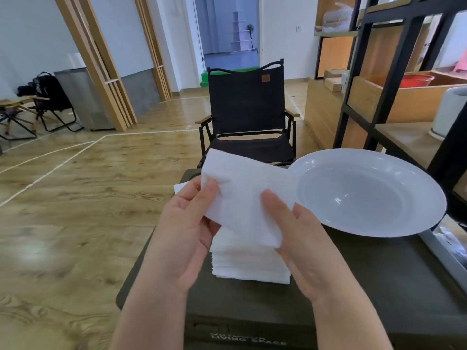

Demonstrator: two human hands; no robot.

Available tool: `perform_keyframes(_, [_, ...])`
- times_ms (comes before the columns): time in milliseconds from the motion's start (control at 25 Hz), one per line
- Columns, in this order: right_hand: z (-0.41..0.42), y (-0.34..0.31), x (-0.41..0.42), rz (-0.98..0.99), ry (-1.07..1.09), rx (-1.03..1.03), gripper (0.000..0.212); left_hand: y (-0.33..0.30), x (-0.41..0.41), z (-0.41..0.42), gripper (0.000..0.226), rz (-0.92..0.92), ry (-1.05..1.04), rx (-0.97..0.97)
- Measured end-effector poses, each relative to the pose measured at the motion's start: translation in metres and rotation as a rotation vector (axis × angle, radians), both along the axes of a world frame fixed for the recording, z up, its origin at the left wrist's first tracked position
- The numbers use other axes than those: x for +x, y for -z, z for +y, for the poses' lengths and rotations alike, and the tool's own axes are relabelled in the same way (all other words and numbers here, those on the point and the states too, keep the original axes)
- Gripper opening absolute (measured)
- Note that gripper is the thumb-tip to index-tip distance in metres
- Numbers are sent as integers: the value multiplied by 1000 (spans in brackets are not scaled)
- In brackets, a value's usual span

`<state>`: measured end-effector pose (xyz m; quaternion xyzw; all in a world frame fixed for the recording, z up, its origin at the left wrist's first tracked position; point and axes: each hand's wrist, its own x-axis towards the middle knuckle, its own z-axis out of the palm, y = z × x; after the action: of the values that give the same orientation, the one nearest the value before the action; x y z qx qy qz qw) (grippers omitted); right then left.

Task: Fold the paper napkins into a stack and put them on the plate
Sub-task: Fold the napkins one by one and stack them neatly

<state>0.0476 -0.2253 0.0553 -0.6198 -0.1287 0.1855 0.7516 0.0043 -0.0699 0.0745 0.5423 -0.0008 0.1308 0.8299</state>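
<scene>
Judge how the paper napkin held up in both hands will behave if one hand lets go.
The paper napkin would probably flop: it already bends and creases between the left hand and right hand. It looks thin and light, so it may drift rather than drop straight onto the napkin stack. Pinched hard, it seems likely to crumple or tear.

Both forearms are bare up to the bottom edge of view, with no sleeves. The left hand and right hand wear no gloves, rings or watch.
</scene>
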Motion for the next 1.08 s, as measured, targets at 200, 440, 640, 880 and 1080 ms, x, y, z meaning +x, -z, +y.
perform_keyframes(200, [-2, 11, 8, -109, 314, -326, 15, 32, 10, -5, 16, 247, -420, 297])
perform_keyframes(440, [1, 28, 22, -210, 527, -521, 17, 50, 21, -1, 24, 349, -604, 785])
perform_keyframes(640, [0, 36, 25, -213, 558, -725, 13, 62, 25, 1, 13, 443, -641, 923])
perform_keyframes(880, [2, 38, 23, -210, 564, -854, 18, 67, 25, 2, 17, 503, -595, 924])
perform_keyframes(1080, [-1, 33, 18, -246, 538, -896, 14, 60, 20, 0, 20, 502, -529, 932])
